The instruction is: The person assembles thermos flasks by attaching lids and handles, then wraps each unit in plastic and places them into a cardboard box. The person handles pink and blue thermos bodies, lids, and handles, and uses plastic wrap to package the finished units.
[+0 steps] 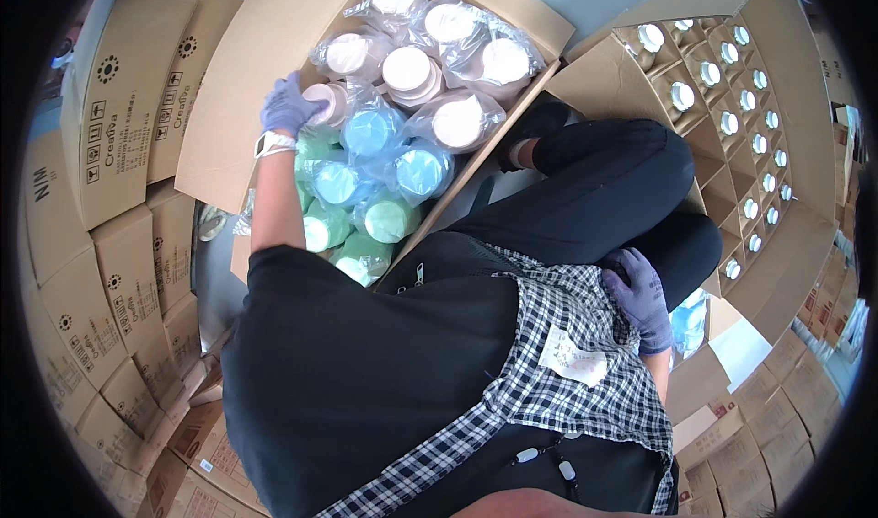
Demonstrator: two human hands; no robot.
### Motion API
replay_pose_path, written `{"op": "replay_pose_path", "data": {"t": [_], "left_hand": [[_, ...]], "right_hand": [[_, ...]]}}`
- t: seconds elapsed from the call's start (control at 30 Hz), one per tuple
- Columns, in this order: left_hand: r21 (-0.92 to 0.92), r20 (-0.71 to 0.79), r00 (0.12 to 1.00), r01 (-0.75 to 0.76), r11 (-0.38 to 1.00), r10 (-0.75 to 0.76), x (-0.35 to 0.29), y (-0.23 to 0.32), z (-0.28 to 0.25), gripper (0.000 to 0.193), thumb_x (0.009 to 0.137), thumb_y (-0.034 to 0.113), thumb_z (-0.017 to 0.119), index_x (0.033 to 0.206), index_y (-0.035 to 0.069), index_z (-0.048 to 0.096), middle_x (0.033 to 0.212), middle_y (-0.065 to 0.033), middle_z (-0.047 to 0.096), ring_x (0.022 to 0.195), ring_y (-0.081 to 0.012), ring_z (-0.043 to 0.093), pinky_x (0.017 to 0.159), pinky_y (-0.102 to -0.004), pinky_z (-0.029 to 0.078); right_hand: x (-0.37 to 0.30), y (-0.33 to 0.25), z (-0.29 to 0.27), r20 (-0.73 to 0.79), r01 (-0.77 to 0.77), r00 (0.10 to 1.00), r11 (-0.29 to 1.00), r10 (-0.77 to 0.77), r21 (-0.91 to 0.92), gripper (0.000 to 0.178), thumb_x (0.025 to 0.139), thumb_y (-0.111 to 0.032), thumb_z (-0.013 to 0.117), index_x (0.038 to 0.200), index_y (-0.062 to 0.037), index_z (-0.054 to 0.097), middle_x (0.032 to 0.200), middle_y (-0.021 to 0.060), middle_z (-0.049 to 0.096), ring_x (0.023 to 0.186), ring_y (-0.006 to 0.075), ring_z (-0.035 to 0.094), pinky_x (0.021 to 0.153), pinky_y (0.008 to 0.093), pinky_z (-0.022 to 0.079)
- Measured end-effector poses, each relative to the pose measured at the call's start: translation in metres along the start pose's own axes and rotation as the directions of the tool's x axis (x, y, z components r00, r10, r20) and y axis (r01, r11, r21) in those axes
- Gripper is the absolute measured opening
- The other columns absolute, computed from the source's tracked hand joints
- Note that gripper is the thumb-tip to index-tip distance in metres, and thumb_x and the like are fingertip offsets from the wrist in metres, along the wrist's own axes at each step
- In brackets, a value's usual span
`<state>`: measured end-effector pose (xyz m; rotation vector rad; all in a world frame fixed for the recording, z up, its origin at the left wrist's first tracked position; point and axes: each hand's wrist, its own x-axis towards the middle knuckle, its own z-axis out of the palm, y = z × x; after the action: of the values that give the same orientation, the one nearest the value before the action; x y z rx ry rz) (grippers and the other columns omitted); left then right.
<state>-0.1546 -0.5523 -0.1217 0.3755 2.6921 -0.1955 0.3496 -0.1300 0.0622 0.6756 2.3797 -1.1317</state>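
Note:
An open cardboard box [240, 70] at the upper left holds several round plastic containers in clear bags: pale pink ones [409, 70], blue ones [370, 132] and green ones [389, 220]. At the box's left side is my left hand [291, 105], in a purple glove, its fingers closed over the edge of a pink container [326, 103]. My right hand [638, 300], gloved the same way, rests on the checked apron [585, 335] by my thigh. Its fingers are loosely extended, and nothing shows in them.
Right of my knees stands an open carton [796, 230] with cardboard dividers and several white-capped bottles [710, 74]. Stacked cardboard boxes [114, 106] line the left side, with more boxes [759, 427] at the lower right. A blue bagged item [689, 321] lies beside my right hand.

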Motion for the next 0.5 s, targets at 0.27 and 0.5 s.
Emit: {"op": "replay_pose_path", "data": {"t": [0.27,0.5], "left_hand": [[0.019,-0.254,0.965,0.071,0.997,-0.064,-0.009,0.032,-0.012,0.097,0.059,0.05,0.089,0.144,0.022,0.052,0.125,-0.0194,0.06,0.115,-0.0396,0.066,0.097,-0.0515,0.054],[-0.233,-0.352,0.932,-0.178,0.956,0.088,-0.02,0.034,-0.155,0.092,0.07,0.061,0.083,0.14,0.008,0.055,0.114,-0.017,0.066,0.099,-0.0316,0.069,0.084,-0.0395,0.058]], "right_hand": [[-0.005,0.013,-0.015,-0.005,0.11,0.994,0.993,-0.11,-0.044,0.037,0.089,-0.024,0.067,0.117,0.0009,0.066,0.109,0.0203,0.063,0.103,0.0406,0.061,0.092,0.0446,0.05],[0.004,-0.002,-0.049,-0.144,0.214,0.964,0.974,-0.222,-0.071,0.026,0.09,-0.019,0.066,0.107,0.0006,0.067,0.101,0.0189,0.064,0.1,0.039,0.062,0.089,0.0429,0.05]]}}
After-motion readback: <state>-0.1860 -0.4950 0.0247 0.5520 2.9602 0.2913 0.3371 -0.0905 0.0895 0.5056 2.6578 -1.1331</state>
